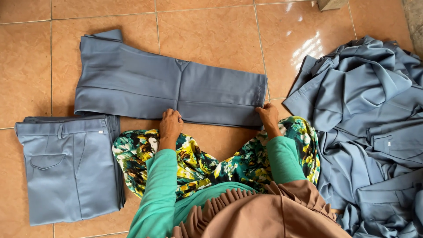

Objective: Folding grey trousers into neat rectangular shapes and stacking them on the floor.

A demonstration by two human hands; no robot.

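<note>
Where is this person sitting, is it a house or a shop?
Probably a home or small sewing workroom: a tiled floor, a folded stack of grey-blue trousers and an unfolded heap of the same clothes.

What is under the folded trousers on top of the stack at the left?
Under the top folded trousers, edges of more grey-blue folded layers show along the stack's right side. How many garments lie there cannot be seen, since the top pair covers them. The tiled floor lies below.
</note>
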